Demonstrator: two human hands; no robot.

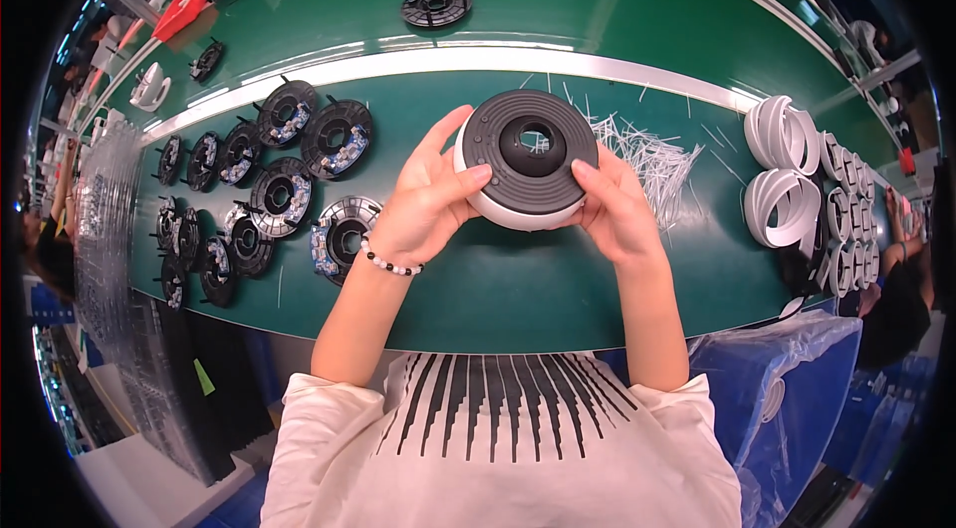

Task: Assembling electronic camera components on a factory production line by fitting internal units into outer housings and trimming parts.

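Note:
Between my two hands, above the green table, is a round housing [498,191] with a dark grey ringed face, a white side wall and a black funnel-shaped hole in its middle. My left hand [430,191] grips its left side, thumb on the grey face. On the opposite side my right hand [615,199] holds it the same way, thumb pressed near the rim. The fingers underneath are mostly hidden. Just left of my left wrist lies a black disc with circuit boards [344,241], partly covered by my arm.
Several black discs with circuit boards [282,194] crowd the table's left. Thin white strips [647,164] lie in a pile behind my right hand. White rings [782,209] stand stacked at the right. Another disc [436,6] sits on the far green surface, beyond a pale rail [478,60].

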